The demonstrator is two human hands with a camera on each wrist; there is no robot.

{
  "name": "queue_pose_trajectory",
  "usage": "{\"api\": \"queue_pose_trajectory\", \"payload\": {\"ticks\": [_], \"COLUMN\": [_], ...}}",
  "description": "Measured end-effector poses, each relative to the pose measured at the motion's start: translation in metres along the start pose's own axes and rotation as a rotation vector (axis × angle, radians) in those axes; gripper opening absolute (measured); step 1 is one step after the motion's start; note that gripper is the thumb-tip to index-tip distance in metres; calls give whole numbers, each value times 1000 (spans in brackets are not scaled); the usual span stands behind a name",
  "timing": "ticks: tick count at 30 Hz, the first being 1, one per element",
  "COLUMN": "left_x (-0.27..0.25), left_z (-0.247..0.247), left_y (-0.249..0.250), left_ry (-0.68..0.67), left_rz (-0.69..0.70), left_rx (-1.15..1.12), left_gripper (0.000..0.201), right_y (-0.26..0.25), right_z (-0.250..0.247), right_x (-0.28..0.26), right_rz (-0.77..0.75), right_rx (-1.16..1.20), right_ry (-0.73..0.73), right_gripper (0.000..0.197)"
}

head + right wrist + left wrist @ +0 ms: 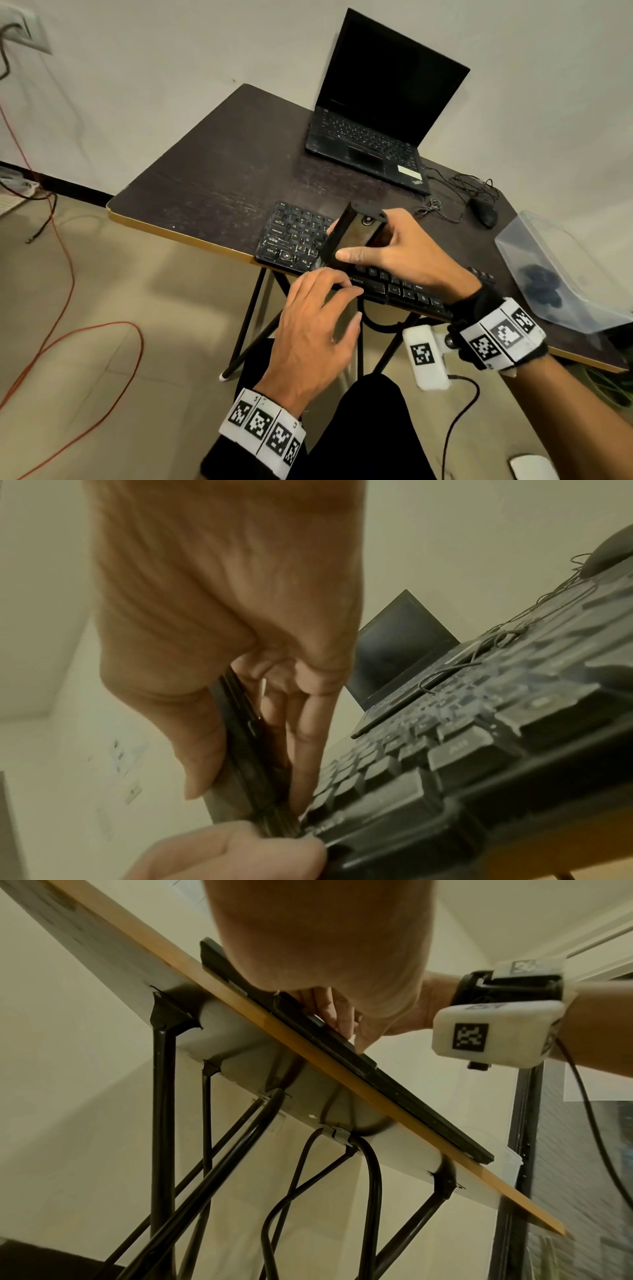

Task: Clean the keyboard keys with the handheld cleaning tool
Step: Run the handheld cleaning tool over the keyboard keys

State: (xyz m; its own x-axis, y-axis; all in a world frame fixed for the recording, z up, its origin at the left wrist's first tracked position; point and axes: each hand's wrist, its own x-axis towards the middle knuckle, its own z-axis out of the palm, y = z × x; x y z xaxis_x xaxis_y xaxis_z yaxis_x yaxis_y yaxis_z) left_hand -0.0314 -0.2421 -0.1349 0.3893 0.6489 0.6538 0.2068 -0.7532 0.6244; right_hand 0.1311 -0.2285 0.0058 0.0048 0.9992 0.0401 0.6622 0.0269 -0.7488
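Note:
A black keyboard (291,236) lies along the front edge of the dark table (212,171). My right hand (363,245) grips a black, box-shaped handheld cleaning tool (352,236), thumb on its near side and fingers on the far side. The tool stands tilted with its lower end on the keys near the keyboard's middle. In the right wrist view the tool (250,750) meets the keys (445,750) beside the spacebar row. My left hand (342,294) lies over the keyboard's front edge just below the tool, fingers resting on it. The keyboard's middle is hidden under both hands.
A laptop (376,113) stands lid-up at the back of the table. A black mouse (483,210) with a tangled cable lies to the right. A clear plastic box (561,270) sits at the right edge. An orange cable (68,274) runs across the floor.

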Motion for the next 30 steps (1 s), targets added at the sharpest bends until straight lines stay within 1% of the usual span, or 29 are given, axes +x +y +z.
{"api": "queue_pose_trajectory", "payload": {"ticks": [1,4,5,7,9,12,13,14,15,16,18,20,21,23,25,26,27,30], "left_x": [0,-1,-1,0,3,7,7,8,8,9,10,8,7,7,8,8,9,9], "left_z": [0,-1,-1,-1,-3,-11,-14,-16,-17,-18,-17,-14,-14,-14,-15,-16,-17,-17], "left_y": [0,-2,-2,0,4,9,8,7,6,4,-1,-7,-9,-12,-11,-11,-11,-9], "left_ry": [-1,-2,1,40,139,353,403,436,452,448,386,315,289,248,227,224,222,224], "left_rz": [-2,-9,-3,11,1,-64,-112,-178,-257,-347,-536,-679,-730,-775,-782,-787,-794,-819], "left_rx": [1,-7,-11,-34,-77,-77,-66,-67,-76,-88,-144,-255,-340,-482,-528,-539,-549,-556], "left_gripper": [33,32,32,29,24,9,8,14,21,29,40,43,43,43,41,40,40,39], "right_y": [0,8,8,6,6,12,13,12,9,6,4,7,7,5,-2,-4,-5,-1], "right_z": [1,2,3,6,5,2,2,3,5,8,11,11,11,13,17,19,20,18], "right_x": [1,8,8,8,7,10,10,9,6,5,6,10,11,12,9,10,13,20], "right_rz": [2,18,15,-19,-20,26,33,31,15,-6,-7,18,24,5,-37,-35,-21,10], "right_rx": [-11,-42,-50,-60,-53,-63,-63,-54,-48,-48,-44,-32,-32,-39,-42,-36,-35,-63], "right_ry": [0,137,150,102,69,178,203,200,168,124,80,114,145,141,48,15,17,140], "right_gripper": [27,25,26,27,27,26,27,27,27,27,28,32,33,31,29,29,29,26]}}
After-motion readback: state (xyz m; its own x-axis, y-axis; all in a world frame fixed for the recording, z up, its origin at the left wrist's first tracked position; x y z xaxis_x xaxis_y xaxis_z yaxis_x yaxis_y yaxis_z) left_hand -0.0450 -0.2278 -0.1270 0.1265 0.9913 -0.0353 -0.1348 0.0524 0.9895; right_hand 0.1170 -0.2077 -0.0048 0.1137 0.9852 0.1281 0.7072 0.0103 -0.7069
